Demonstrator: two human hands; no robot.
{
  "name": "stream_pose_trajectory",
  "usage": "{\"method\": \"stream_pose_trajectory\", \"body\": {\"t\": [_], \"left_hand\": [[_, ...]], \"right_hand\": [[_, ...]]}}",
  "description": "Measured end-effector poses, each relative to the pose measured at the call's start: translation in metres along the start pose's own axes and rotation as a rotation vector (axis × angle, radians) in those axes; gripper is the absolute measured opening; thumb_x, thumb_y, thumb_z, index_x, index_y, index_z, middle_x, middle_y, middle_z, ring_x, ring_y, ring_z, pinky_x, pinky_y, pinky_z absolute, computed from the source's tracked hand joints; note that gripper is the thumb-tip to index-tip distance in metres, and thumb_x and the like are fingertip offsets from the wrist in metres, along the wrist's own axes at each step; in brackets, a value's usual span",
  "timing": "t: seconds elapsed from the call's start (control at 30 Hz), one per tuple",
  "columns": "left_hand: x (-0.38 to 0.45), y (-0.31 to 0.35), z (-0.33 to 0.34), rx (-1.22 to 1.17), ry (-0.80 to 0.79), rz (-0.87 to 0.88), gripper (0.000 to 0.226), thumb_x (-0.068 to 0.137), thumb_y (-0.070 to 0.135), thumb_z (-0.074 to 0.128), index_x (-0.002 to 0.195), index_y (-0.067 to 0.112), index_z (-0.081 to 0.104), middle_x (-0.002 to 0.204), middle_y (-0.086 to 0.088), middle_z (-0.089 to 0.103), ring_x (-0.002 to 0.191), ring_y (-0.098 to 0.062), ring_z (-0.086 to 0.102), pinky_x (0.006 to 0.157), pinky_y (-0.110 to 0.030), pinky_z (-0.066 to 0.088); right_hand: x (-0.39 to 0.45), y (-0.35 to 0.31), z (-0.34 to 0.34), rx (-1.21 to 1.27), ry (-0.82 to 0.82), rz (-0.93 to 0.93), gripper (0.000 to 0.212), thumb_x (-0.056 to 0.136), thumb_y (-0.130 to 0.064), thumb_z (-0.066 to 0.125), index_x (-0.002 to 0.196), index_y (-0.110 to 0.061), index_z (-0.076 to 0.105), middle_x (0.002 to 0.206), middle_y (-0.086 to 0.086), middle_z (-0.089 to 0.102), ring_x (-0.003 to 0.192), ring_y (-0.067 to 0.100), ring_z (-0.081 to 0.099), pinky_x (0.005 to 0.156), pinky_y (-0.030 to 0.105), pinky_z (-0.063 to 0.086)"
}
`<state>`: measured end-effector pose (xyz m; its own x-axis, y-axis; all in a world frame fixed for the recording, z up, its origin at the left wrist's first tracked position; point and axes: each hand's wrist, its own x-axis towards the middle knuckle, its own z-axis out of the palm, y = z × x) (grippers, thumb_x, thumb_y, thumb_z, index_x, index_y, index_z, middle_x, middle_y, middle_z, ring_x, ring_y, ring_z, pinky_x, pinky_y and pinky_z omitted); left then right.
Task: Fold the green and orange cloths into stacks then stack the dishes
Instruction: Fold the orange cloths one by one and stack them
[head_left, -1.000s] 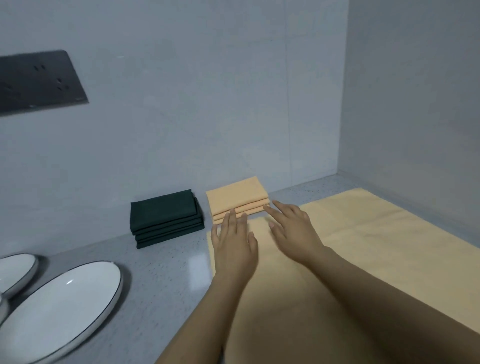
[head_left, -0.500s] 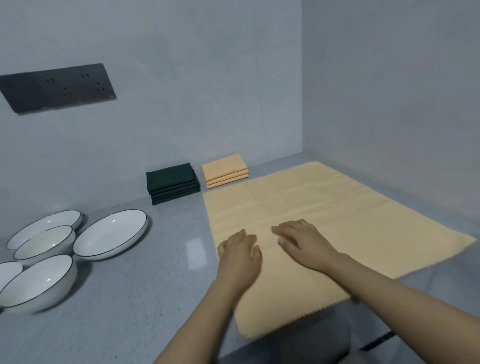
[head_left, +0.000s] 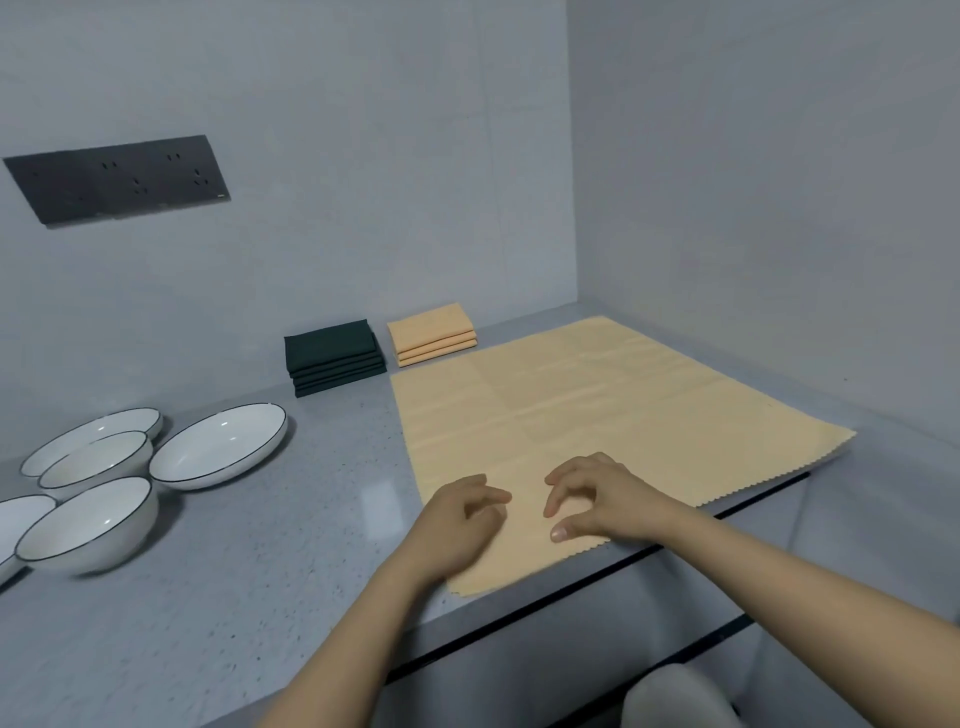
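An orange cloth (head_left: 613, 415) lies spread flat on the grey counter, reaching its front edge. My left hand (head_left: 460, 525) and my right hand (head_left: 597, 499) rest on the cloth's near part, side by side, fingers curled down onto the fabric; neither has lifted it. Against the back wall sit a stack of folded green cloths (head_left: 335, 356) and beside it a stack of folded orange cloths (head_left: 432, 333). At the left stand white dishes with dark rims: a shallow plate (head_left: 218, 453), a bowl (head_left: 88, 525), another bowl (head_left: 96, 458), a far plate (head_left: 106, 426).
The grey counter (head_left: 260, 571) ends at a front edge (head_left: 519, 608) just below my hands. Walls close the back and the right side. A dark socket panel (head_left: 117, 178) is on the back wall. One more dish (head_left: 21, 514) shows at the far left edge.
My hands drew back from the folded orange stack to the cloth's near edge, and their fingers curled. The view pulled back, bringing the dishes and the counter edge into sight.
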<state>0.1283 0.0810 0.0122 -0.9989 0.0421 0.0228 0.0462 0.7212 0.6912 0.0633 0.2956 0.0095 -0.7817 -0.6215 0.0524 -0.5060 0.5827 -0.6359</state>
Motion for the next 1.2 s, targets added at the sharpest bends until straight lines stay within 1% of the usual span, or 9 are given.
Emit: {"method": "stream_pose_trajectory", "body": {"t": [0.27,0.4,0.47,0.57,0.67,0.83,0.97,1.07,1.2], "left_hand": [[-0.013,0.009,0.006,-0.073,-0.05,0.002,0.013,0.085,0.04,0.067,0.098,0.04,0.072,0.143,0.012,0.043,0.128,-0.002,0.041,0.107,-0.025,0.031],[-0.013,0.011,0.001,-0.037,-0.108,-0.01,0.031,0.076,0.05,0.074,0.104,0.04,0.069,0.138,0.018,0.046,0.12,0.003,0.045,0.102,-0.02,0.031],[-0.011,0.014,-0.004,-0.009,-0.145,-0.005,0.04,0.074,0.049,0.075,0.111,0.038,0.067,0.134,0.018,0.049,0.117,0.004,0.047,0.099,-0.016,0.031],[-0.008,0.018,-0.01,0.01,-0.165,0.017,0.052,0.069,0.045,0.08,0.117,0.03,0.066,0.128,0.016,0.056,0.118,0.002,0.05,0.101,-0.016,0.034],[-0.004,0.022,-0.009,0.042,-0.165,0.038,0.064,0.067,0.043,0.083,0.126,0.029,0.059,0.13,0.014,0.056,0.12,-0.001,0.05,0.104,-0.02,0.037],[-0.002,0.027,-0.004,0.153,-0.084,0.077,0.07,0.069,0.043,0.08,0.132,0.032,0.053,0.132,0.013,0.055,0.12,-0.004,0.049,0.101,-0.021,0.038],[0.001,0.032,-0.003,0.143,0.033,0.137,0.031,0.089,0.033,0.064,0.12,0.03,0.067,0.122,0.014,0.064,0.111,0.0,0.056,0.087,-0.007,0.038],[0.002,0.036,-0.009,0.098,0.02,0.139,0.019,0.093,0.028,0.059,0.104,0.029,0.074,0.089,0.018,0.072,0.076,0.012,0.056,0.064,-0.002,0.037],[0.005,0.04,-0.022,0.112,-0.055,0.117,0.026,0.094,0.032,0.058,0.074,0.02,0.071,0.04,0.01,0.04,0.043,-0.002,0.037,0.046,-0.015,0.025]], "right_hand": [[0.006,-0.001,0.005,0.052,0.102,0.042,0.027,0.067,-0.038,0.081,0.056,-0.055,0.064,0.101,-0.024,0.058,0.112,0.01,0.049,0.105,0.034,0.033],[0.005,-0.009,-0.002,0.119,0.082,0.097,0.004,0.074,-0.033,0.078,0.073,-0.033,0.074,0.11,-0.01,0.066,0.1,0.004,0.059,0.091,0.02,0.042],[0.007,-0.012,-0.005,0.124,0.074,0.125,0.009,0.077,-0.033,0.076,0.077,-0.024,0.075,0.106,-0.006,0.07,0.097,0.008,0.062,0.087,0.023,0.045],[0.01,-0.016,-0.012,0.142,0.066,0.165,0.015,0.078,-0.036,0.075,0.075,-0.021,0.074,0.081,-0.003,0.071,0.074,0.01,0.061,0.07,0.024,0.046],[0.013,-0.023,-0.021,0.163,0.035,0.191,0.019,0.08,-0.036,0.073,0.07,-0.02,0.07,0.054,-0.008,0.05,0.053,0.007,0.043,0.053,0.02,0.035],[0.02,-0.031,-0.032,0.153,-0.018,0.239,0.024,0.083,-0.038,0.07,0.064,-0.025,0.065,0.036,-0.019,0.046,0.048,0.001,0.041,0.05,0.015,0.032],[0.022,-0.032,-0.034,0.149,-0.035,0.23,0.025,0.083,-0.039,0.069,0.063,-0.026,0.064,0.04,-0.02,0.05,0.054,0.002,0.045,0.054,0.015,0.034],[0.018,-0.026,-0.036,0.192,-0.027,0.169,0.019,0.084,-0.044,0.066,0.072,-0.031,0.073,0.082,-0.007,0.072,0.081,0.008,0.058,0.075,0.02,0.042],[-0.002,-0.02,-0.046,0.175,-0.105,0.099,0.022,0.083,-0.049,0.065,0.09,-0.032,0.075,0.091,-0.008,0.071,0.084,0.0,0.059,0.075,0.014,0.04]]}}
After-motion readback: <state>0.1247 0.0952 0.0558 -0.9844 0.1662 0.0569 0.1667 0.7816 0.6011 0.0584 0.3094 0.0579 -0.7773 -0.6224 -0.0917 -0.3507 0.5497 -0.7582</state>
